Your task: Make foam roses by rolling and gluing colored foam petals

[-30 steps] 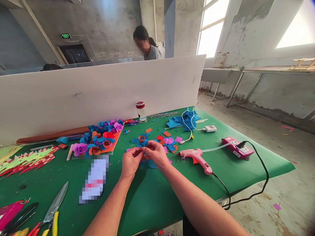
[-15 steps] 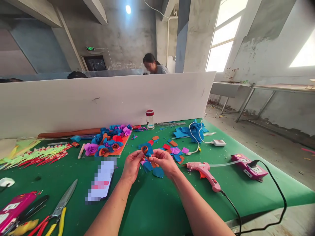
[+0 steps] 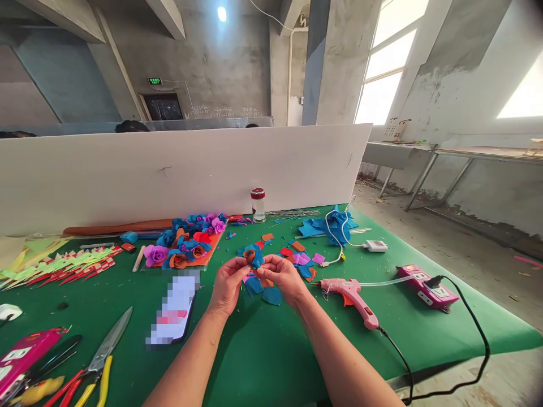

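We see a bare grey concrete wall (image 3: pixel 224 68) with white writing (image 3: pixel 224 111) low on it, a dark door (image 3: pixel 163 107) below a lit green exit sign (image 3: pixel 155 81), and a bright light (image 3: pixel 222 14) higher up. A tall window (image 3: pixel 388 62) glares on the right. Before us a white panel (image 3: pixel 212 169) lines the far side of the green desk (image 3: pixel 271 350); metal-legged tables (image 3: pixel 487 153) stand on the littered floor (image 3: pixel 500 249).

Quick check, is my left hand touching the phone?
Apart. The head view shows a strip of green table between the left hand and the phone.
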Demonstrator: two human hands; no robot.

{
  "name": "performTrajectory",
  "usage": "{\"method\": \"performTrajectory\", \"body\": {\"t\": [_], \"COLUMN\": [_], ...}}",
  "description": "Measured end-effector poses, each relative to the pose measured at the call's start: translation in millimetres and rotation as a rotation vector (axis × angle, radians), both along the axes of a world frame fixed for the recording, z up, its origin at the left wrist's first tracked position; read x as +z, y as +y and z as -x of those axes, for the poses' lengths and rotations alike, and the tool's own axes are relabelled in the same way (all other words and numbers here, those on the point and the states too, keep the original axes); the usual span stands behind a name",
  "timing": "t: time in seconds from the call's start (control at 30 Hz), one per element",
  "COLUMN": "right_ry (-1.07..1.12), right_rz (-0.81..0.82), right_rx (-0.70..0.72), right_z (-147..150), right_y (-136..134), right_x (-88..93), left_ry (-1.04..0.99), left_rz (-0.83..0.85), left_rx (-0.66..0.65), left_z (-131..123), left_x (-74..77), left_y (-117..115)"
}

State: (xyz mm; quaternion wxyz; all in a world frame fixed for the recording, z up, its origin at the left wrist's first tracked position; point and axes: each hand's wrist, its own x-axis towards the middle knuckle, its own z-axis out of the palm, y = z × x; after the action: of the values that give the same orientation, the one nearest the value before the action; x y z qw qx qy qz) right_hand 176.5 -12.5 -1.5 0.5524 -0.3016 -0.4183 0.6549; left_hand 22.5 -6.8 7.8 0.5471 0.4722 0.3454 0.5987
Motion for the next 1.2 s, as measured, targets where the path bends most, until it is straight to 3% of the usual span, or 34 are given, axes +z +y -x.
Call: {"method": "performTrajectory", "body": {"t": [0.63, 0.8, 1.2], "right_ry": [0.066, 0.087, 0.067], "right_rz": [0.040, 0.037, 0.057], "right_rx": [-0.027, 0.020, 0.018], "right_z": [1.8, 3.1, 1.3], "right_y": [2.3, 2.6, 3.9], "right_x": [-4.5, -6.9, -8.4], "left_ry": [0.043, 0.085, 0.111], "left_rz": [-0.035, -0.038, -0.058], "left_rx": [0.068, -0.008, -0.025], "left_z": [0.5, -1.8, -1.5], "left_x": [-4.9, -7.9, -6.3], "left_y": [4.1, 6.3, 5.0]}}
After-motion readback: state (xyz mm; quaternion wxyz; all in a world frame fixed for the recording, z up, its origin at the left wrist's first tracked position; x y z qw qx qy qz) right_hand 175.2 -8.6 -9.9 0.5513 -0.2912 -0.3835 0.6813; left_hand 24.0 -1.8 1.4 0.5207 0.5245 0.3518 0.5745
